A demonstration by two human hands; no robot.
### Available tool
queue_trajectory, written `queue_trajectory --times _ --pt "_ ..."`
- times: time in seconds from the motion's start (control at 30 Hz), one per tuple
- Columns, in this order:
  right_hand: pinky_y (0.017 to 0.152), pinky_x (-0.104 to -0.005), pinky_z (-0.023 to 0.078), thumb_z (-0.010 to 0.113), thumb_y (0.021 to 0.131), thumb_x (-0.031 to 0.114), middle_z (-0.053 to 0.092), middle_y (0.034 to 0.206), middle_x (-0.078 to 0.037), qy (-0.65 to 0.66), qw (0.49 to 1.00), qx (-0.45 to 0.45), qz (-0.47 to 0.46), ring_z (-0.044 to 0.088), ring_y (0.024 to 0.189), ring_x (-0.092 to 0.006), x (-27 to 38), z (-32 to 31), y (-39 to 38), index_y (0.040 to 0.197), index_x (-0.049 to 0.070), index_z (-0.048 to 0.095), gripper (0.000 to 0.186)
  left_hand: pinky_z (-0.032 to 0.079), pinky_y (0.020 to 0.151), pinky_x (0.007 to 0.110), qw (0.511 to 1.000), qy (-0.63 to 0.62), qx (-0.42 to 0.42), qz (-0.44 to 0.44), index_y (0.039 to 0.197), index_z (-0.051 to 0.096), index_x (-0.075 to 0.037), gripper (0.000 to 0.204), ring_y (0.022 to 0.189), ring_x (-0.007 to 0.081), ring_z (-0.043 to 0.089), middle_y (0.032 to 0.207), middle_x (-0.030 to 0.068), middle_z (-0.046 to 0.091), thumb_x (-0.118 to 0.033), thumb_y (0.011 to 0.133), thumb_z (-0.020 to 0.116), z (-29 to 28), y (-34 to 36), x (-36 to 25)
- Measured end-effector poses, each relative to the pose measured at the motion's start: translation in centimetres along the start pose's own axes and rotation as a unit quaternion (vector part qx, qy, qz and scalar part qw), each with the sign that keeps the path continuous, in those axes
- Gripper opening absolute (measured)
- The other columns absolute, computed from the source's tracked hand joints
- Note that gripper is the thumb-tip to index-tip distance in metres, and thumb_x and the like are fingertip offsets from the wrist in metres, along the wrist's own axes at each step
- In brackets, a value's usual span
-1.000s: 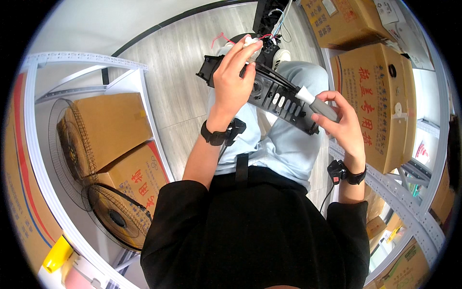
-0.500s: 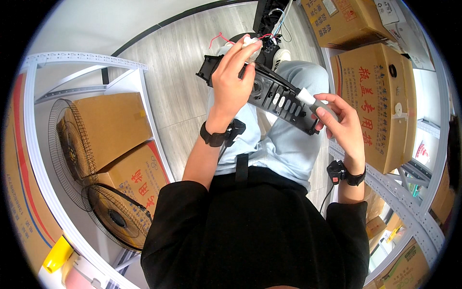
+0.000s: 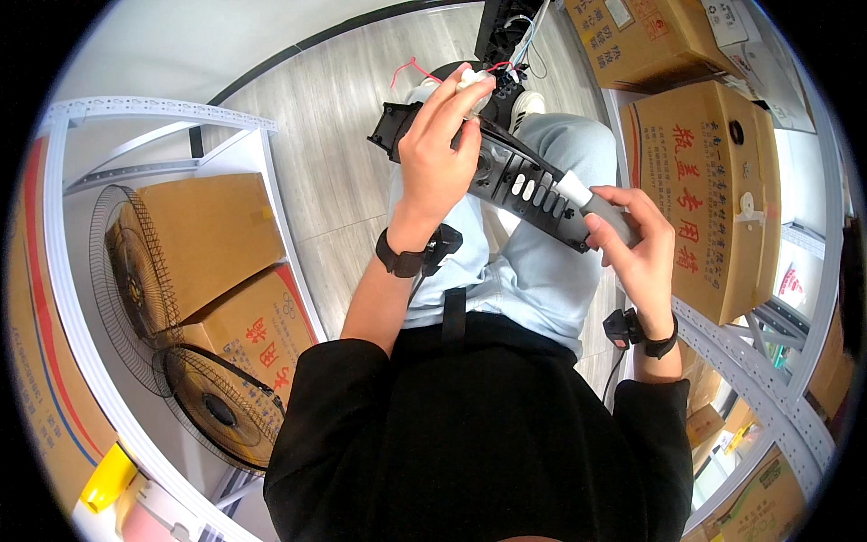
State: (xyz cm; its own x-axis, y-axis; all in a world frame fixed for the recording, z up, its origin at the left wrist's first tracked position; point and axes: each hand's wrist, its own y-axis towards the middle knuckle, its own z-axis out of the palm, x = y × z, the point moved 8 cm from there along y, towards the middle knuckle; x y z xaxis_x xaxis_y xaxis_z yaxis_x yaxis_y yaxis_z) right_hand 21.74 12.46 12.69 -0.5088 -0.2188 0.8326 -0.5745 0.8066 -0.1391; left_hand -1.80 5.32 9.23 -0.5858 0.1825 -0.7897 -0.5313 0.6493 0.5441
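A black plastic panel (image 3: 542, 206) with several oval buttons rests across my knees. My left hand (image 3: 442, 154) lies over its left part, fingers wrapped on a small white part (image 3: 474, 83) with red wires. My right hand (image 3: 637, 237) grips a tool handle (image 3: 605, 210), grey with a white collar, at the panel's right end. A black shaft runs from the collar up-left toward my left hand; its tip is hidden.
A dark stand (image 3: 498, 41) with cables is beyond my knees. Cardboard boxes (image 3: 695, 208) fill the shelving at right. At left are another shelving frame (image 3: 153, 110), boxes and wire fan grilles (image 3: 217, 406).
My right hand has shifted slightly down on the screwdriver-like tool, its fingers repositioned around the handle. My left hand stays about where it was.
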Motion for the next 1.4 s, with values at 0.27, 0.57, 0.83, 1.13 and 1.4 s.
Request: queue_trajectory --times 0.27,0.57,0.83,1.13,1.4 --pt "0.051 -0.0225 0.046 0.070 0.094 0.017 0.063 0.099 -0.005 0.291 0.936 0.103 0.169 0.065 0.067 -0.0124 -4.0 1.3 0.6 0.114 -0.003 0.060 0.029 0.057 0.088 0.033 1.000 -0.021 -0.001 0.009 0.120 0.071 -0.012 0.051 0.109 0.0272 0.069 0.129 0.0142 0.065 0.014 0.077 0.064 -0.1 0.1 -0.1" --pt "0.077 -0.0319 0.054 0.086 0.072 0.007 0.067 0.109 -0.011 -0.157 0.953 -0.103 -0.238 0.068 0.091 -0.0232 2.9 -0.5 -1.3 0.100 0.005 0.072 0.031 0.057 0.091 0.033 0.999 -0.037 -0.005 0.001 0.123 0.070 -0.011 0.052 0.111 0.0280 0.068 0.128 0.0162 0.066 0.012 0.076 0.067 -0.1 -0.2 0.9" --pt "0.091 -0.0381 0.054 0.085 0.074 0.003 0.060 0.124 -0.018 -0.024 0.941 -0.180 -0.284 0.068 0.105 -0.0294 2.7 -2.2 -1.8 0.109 0.000 0.066 0.039 0.053 0.101 0.034 0.990 -0.122 0.022 -0.070 0.132 0.061 0.001 0.051 0.121 0.0240 0.061 0.137 0.0167 0.058 0.016 0.083 0.063 0.2 -0.6 1.9" --pt "0.105 -0.0509 0.047 0.077 0.081 -0.007 0.060 0.125 -0.022 0.190 0.936 -0.170 -0.244 0.059 0.123 -0.0394 1.5 -2.8 -0.7 0.135 0.005 0.042 0.066 0.052 0.104 0.035 0.977 -0.174 0.042 -0.112 0.135 0.056 0.003 0.054 0.122 0.0248 0.061 0.138 0.0157 0.057 0.017 0.083 0.064 0.6 -0.9 1.7" --pt "0.096 -0.0488 0.049 0.067 0.088 0.000 0.064 0.114 -0.019 0.190 0.883 -0.299 -0.308 0.065 0.104 -0.0332 2.2 -5.8 -1.6 0.139 0.006 0.039 0.058 0.053 0.100 0.033 0.928 -0.296 0.043 -0.224 0.138 0.051 0.006 0.057 0.117 0.0228 0.063 0.131 0.0179 0.060 0.015 0.084 0.067 1.2 -1.2 2.5"
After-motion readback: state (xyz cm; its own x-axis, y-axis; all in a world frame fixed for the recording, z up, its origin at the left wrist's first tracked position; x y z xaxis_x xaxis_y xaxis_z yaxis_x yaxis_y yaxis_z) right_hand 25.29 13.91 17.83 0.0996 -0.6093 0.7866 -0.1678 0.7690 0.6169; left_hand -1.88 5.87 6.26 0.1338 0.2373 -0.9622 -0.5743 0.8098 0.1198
